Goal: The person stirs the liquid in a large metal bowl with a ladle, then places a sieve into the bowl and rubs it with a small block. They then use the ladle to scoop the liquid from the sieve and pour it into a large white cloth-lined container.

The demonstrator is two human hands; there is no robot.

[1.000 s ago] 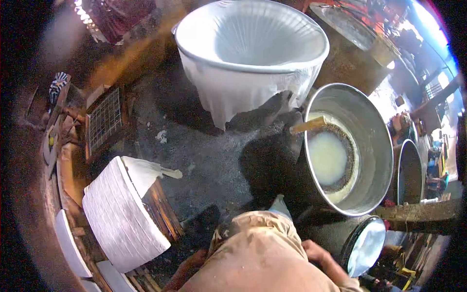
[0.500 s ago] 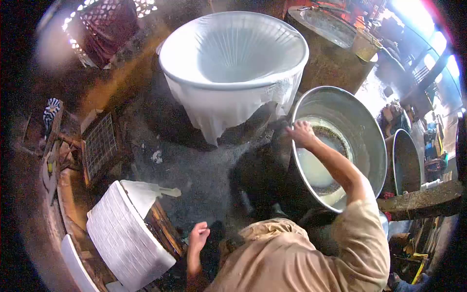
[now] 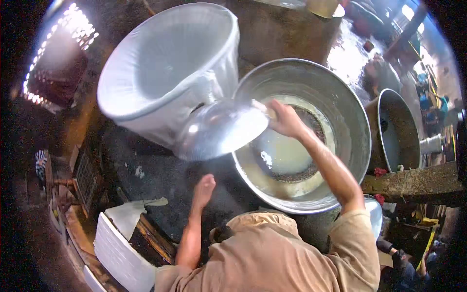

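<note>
The ladle (image 3: 221, 129) was shiny silver metal, its bowl catching white glints. The large basin (image 3: 340, 102) was dull silver-grey, holding pale yellowish-white liquid (image 3: 287, 155) ringed by a dark brown speckled crust. The cloth (image 3: 165, 73) stretched over the tub was plain white with faint folds. The sleeve (image 3: 350, 248) and shirt were tan. A stack of white ribbed slabs (image 3: 121, 248) lay at the floor's lower left edge, beside dark brown wood. The floor (image 3: 155, 180) was dark grey-black. A second pan (image 3: 396, 131) at the right was dark grey inside.
</note>
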